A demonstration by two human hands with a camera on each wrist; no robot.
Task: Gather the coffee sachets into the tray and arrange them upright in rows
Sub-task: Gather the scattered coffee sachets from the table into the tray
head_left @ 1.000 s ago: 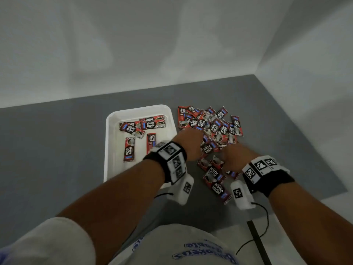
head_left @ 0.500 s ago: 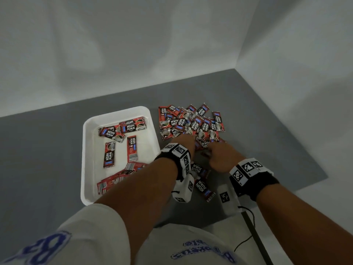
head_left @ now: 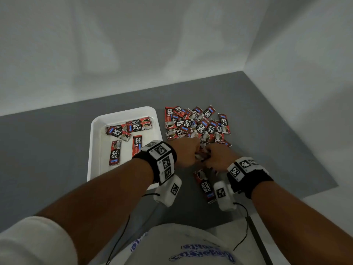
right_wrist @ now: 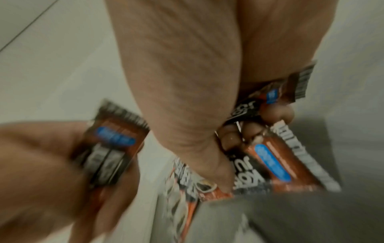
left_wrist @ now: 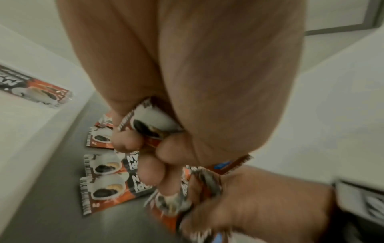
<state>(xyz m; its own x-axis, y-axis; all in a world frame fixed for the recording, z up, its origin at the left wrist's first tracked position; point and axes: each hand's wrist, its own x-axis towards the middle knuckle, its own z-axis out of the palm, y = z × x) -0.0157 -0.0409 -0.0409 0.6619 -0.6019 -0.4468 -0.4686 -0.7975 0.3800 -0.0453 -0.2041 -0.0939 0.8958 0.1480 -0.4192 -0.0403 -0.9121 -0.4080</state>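
Both my hands, left [head_left: 184,153] and right [head_left: 216,156], clutch sachets [left_wrist: 149,121] together, bunching them for the tray [head_left: 95,131] at my left; the pile [head_left: 196,123] lies just ahead.

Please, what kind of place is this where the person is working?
Probably a staged recording booth rather than a home or shop: plain white walls close in a grey floor mat, and it holds only a white tray and a pile of coffee sachets. Both wrists carry marker-tagged cameras.

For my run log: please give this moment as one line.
left hand: grips sachets | right hand: grips sachets | tray: few sachets flat | pile: outside
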